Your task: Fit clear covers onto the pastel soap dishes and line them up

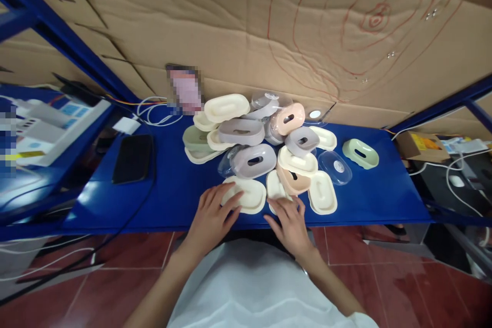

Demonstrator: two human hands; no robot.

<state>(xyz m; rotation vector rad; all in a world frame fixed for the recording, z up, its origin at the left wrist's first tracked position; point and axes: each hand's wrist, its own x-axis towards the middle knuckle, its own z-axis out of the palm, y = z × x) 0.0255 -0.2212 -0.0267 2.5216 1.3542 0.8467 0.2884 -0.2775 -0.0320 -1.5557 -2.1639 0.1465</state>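
My left hand (213, 215) rests with fingers apart on the left side of a cream oval plastic tray (251, 195) near the table's front edge. To its right, my right hand (292, 223) touches the lower end of another cream tray (274, 184), fingers spread and slightly bent. Part of that tray is hidden under the fingers. Just behind lie a grey slotted dish (265, 156), a peach slotted dish (295, 182) and a cream tray (325, 195). Further back, more cream, grey, green and peach pieces are heaped together with clear lids (334, 166).
A green slotted dish (361, 152) sits apart at the right of the blue table (388, 189). At the left lie a black phone (132, 159), a white charger (126, 124) and cables. A blurred-out screen (186, 89) leans against the cardboard wall (230, 25).
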